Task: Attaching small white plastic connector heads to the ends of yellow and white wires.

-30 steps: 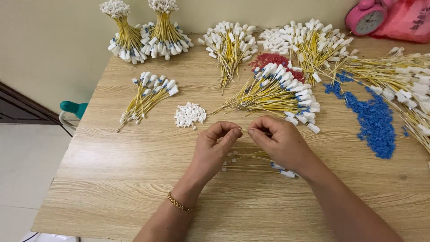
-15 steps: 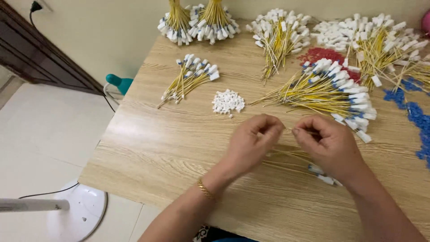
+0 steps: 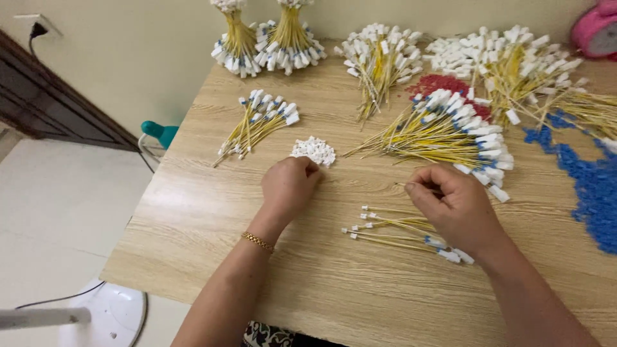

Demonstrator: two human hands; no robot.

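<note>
the left hand [image 3: 290, 186] rests on the wooden table [image 3: 193, 218], fingers curled under, its fingertips just at the 6 o'clock edge of a small pile of white plastic caps [image 3: 313, 150]; whether it has pinched one i cannot tell. the right hand [image 3: 453, 204] is loosely closed, thumb and forefinger pinching a thin yellow wire. at its 7 o'clock lies a small row of yellow wires [image 3: 395, 230] with white tips. at its 12 o'clock a big fan-shaped bundle of wires [image 3: 443, 132] lies flat.

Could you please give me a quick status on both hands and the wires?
Left hand at small white connector pile. Right hand pinching a yellow wire. Loose wires between hands.
</note>
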